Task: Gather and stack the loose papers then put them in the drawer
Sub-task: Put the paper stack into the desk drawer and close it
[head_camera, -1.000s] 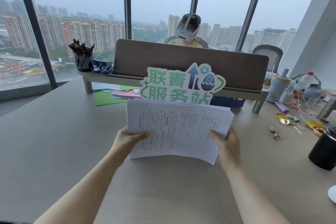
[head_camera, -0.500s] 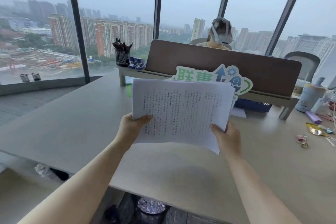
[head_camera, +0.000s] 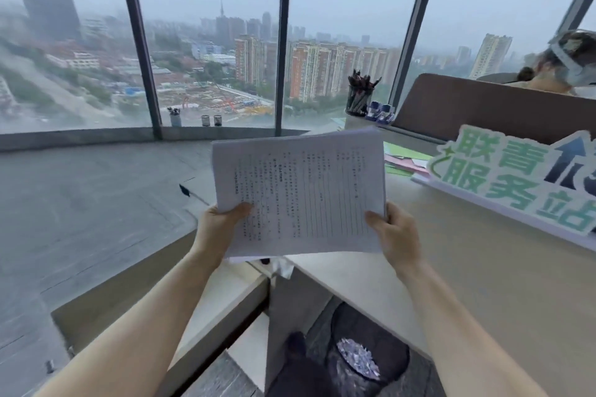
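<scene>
White printed papers (head_camera: 300, 193) form one stack held up in the air over the desk's (head_camera: 483, 267) left edge. The left hand (head_camera: 219, 229) grips the stack's lower left corner, thumb on top; the right hand (head_camera: 396, 235) grips the lower right corner. A bin (head_camera: 364, 351) sits below the desk.

Green cut-out sign (head_camera: 516, 182) on the desk shelf reads 联青 on its upper row, 服务站 on its lower, beside a dark up-arrow. Top sheet of the paper stack (head_camera: 300, 193) carries printed text in columns, probably Chinese, too small to read.
</scene>
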`<state>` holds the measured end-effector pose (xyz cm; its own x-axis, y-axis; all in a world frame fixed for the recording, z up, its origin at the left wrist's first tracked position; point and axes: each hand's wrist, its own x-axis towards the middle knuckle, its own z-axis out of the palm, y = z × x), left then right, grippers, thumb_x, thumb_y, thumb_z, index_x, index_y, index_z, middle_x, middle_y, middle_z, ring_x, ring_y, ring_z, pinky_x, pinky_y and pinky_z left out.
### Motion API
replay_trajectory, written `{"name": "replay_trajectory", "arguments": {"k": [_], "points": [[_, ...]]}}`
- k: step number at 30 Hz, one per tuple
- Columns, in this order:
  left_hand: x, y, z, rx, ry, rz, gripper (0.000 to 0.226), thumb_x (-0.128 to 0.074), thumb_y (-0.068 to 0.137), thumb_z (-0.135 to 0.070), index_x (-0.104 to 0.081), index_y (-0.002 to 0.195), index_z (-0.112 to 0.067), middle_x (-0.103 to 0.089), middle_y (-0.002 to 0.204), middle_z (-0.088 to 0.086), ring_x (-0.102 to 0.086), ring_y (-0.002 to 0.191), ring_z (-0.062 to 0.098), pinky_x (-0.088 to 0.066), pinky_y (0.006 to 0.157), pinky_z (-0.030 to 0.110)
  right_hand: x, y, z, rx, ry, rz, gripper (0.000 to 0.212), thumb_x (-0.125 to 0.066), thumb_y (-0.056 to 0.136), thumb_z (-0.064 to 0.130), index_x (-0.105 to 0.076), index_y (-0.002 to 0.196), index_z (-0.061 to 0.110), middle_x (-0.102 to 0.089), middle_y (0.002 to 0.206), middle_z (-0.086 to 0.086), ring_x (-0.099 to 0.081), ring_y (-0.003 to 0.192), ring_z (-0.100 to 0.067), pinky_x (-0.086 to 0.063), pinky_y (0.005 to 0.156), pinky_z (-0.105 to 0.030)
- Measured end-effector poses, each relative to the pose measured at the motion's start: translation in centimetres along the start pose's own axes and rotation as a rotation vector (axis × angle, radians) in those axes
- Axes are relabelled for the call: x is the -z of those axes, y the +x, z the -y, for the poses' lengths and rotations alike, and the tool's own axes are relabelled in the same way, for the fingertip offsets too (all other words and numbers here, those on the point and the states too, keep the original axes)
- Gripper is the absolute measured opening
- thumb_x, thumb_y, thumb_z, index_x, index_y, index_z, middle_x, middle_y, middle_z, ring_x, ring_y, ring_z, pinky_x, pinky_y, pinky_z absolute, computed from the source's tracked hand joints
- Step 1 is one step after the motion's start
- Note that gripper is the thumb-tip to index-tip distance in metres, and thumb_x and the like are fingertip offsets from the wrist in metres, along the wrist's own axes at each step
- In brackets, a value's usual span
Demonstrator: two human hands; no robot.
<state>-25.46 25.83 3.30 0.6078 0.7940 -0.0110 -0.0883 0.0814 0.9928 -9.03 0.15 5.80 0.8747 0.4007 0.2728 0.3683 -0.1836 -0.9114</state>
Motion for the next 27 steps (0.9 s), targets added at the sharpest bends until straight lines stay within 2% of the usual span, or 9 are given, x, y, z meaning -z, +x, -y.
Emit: {"name": "replay_trajectory", "arguments": {"k": [4,8,11,14,17,20,22,24,27], "points": [[6.1,-0.9,1.2,0.046,-0.021,-0.111,0.009,-0.078,0.080,-0.018,-0.075,0.087,-0.022,-0.075,0.093,0.001,-0.068,0.085,0.028,-0.057,0.078,0.046,-6.5,-0.2,1.2,0.081,-0.081,0.061,0.014,-0.056,0.094,0.013,-0.067,0.097,0.021,-0.071,0.086,0.006,-0.065,0.076,-0.009,-0.048,0.054,-0.022],[10.9,-2.4,3.3,0.148,-0.046,-0.237,0.010,-0.075,0.082,-0.020,-0.073,0.091,-0.020,-0.075,0.092,0.004,-0.072,0.081,0.027,-0.057,0.061,0.036,-12.6,-1.4,1.9,0.168,-0.239,0.137,0.011,-0.052,0.094,0.017,-0.061,0.090,0.014,-0.069,0.080,-0.002,-0.063,0.071,-0.024,-0.048,0.058,-0.033],[13.3,-3.3,5.1,0.218,-0.008,-0.344,0.003,-0.068,0.087,-0.018,-0.067,0.089,-0.019,-0.072,0.098,0.011,-0.069,0.086,0.031,-0.058,0.070,0.042,-16.3,-2.8,2.0,0.278,-0.366,0.165,0.008,-0.053,0.096,0.019,-0.058,0.090,0.017,-0.064,0.074,0.002,-0.057,0.062,-0.024,-0.037,0.046,-0.024],[15.2,-4.0,6.9,0.306,-0.025,-0.414,0.008,-0.061,0.091,-0.014,-0.063,0.097,-0.012,-0.070,0.106,0.018,-0.067,0.098,0.039,-0.056,0.088,0.052,-19.8,-4.0,1.8,0.320,-0.414,0.231,0.018,-0.053,0.097,0.020,-0.065,0.110,0.015,-0.073,0.084,-0.004,-0.064,0.069,-0.026,-0.037,0.051,-0.023],[16.6,-4.3,8.7,0.380,-0.027,-0.468,0.013,-0.056,0.092,-0.012,-0.062,0.103,-0.008,-0.069,0.098,0.015,-0.067,0.088,0.034,-0.056,0.078,0.042,-22.8,-4.9,1.5,0.306,-0.445,0.285,0.020,-0.052,0.095,0.019,-0.067,0.109,0.016,-0.076,0.086,-0.004,-0.062,0.067,-0.022,-0.043,0.052,-0.025],[17.4,-4.5,10.4,0.460,-0.073,-0.510,0.018,-0.049,0.094,-0.012,-0.060,0.108,-0.006,-0.066,0.091,0.013,-0.067,0.087,0.036,-0.055,0.078,0.043,-25.2,-5.7,0.8,0.262,-0.477,0.356,0.017,-0.049,0.094,0.014,-0.065,0.101,0.013,-0.073,0.078,-0.006,-0.066,0.069,-0.028,-0.055,0.059,-0.037],[17.8,-4.6,11.3,0.507,-0.104,-0.538,0.015,-0.047,0.095,-0.012,-0.059,0.103,-0.008,-0.065,0.086,0.012,-0.064,0.084,0.035,-0.054,0.077,0.044,-26.6,-6.0,0.0,0.205,-0.486,0.412,0.018,-0.047,0.092,0.011,-0.062,0.101,0.010,-0.067,0.068,-0.005,-0.062,0.062,-0.026,-0.051,0.053,-0.034],[18.2,-4.6,12.0,0.541,-0.125,-0.572,0.016,-0.044,0.095,-0.011,-0.058,0.102,-0.007,-0.064,0.092,0.015,-0.063,0.086,0.035,-0.053,0.080,0.044,-27.8,-6.2,-0.6,0.154,-0.498,0.461,0.023,-0.045,0.090,0.012,-0.061,0.105,0.013,-0.066,0.070,-0.001,-0.059,0.062,-0.022,-0.041,0.049,-0.029],[18.8,-4.4,13.1,0.571,-0.147,-0.636,0.018,-0.042,0.095,-0.010,-0.054,0.108,-0.006,-0.063,0.099,0.014,-0.063,0.093,0.037,-0.055,0.089,0.050,-29.3,-6.4,-1.4,0.097,-0.513,0.523,0.026,-0.042,0.088,0.016,-0.060,0.105,0.020,-0.067,0.074,0.003,-0.059,0.063,-0.018,-0.040,0.048,-0.029]]}}
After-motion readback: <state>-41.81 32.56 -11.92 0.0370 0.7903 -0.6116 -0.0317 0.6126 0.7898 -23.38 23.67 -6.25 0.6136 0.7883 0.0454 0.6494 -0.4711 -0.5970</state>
